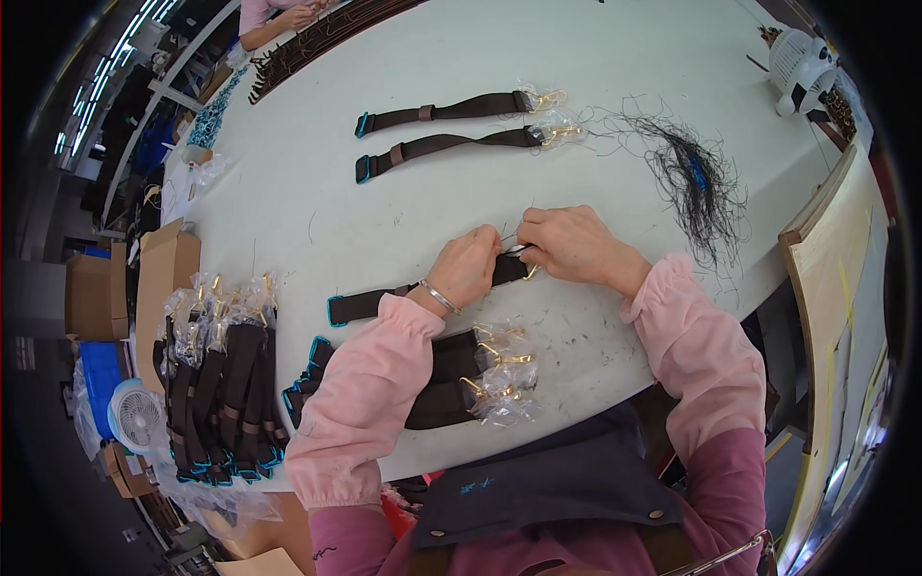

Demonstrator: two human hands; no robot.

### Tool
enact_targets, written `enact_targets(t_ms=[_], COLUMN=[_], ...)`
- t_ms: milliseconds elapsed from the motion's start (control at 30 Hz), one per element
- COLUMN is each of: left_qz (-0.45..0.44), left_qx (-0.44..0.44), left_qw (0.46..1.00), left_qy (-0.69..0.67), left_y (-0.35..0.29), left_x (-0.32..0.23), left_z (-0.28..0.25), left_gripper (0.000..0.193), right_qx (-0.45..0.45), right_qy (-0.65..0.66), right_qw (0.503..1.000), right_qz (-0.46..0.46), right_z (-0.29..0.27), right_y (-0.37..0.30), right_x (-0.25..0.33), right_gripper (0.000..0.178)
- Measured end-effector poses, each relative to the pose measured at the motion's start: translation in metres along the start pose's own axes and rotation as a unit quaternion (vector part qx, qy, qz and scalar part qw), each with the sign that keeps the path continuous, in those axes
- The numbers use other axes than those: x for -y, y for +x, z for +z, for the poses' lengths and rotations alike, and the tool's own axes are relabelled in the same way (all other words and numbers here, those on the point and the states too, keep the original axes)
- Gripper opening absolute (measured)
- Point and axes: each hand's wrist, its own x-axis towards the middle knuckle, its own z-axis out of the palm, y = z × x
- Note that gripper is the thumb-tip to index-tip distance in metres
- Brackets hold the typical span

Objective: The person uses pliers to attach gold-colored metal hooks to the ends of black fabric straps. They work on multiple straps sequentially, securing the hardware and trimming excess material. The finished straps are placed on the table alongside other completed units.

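Note:
A dark brown webbing strap [360, 305] lies across the table in front of me, with a teal buckle at its left end and a gold hook at its right. Over its right part, my left hand [463, 266] is closed in a pinch on a thin dark thread. Close beside it, my right hand [576, 248] is pinched at the same thread, just above the hook end. Loose thread ends poke up between the fingertips. The fingers partly hide the strap there. Below my left forearm lie several more straps [451, 357], their hooks wrapped in clear plastic.
Two finished-looking straps [461, 108] lie farther back. A tangle of black threads [693, 173] is at the right. Many bagged straps [226, 384] hang over the left edge near a cardboard box [165, 278]. A white fan [802, 72] stands far right; another person's hand [296, 17] shows far left.

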Motion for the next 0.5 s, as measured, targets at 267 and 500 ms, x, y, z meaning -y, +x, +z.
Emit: enact_targets(t_ms=[267, 500], left_qz=[0.001, 0.003], left_qx=[0.001, 0.000], left_qw=[1.000, 1.000], left_qy=[0.009, 0.015], left_y=[-0.0004, -0.0006], left_x=[0.0001, 0.0004], left_z=[0.0013, 0.0016], left_gripper=[0.004, 0.005], right_qx=[0.008, 0.001], right_qy=[-0.010, 0.001], right_qw=[1.000, 1.000], right_qz=[-0.007, -0.014], right_z=[0.0023, 0.0037], right_y=[0.0038, 0.0027], right_x=[0.0021, 0.0009], right_gripper=[0.012, 0.011])
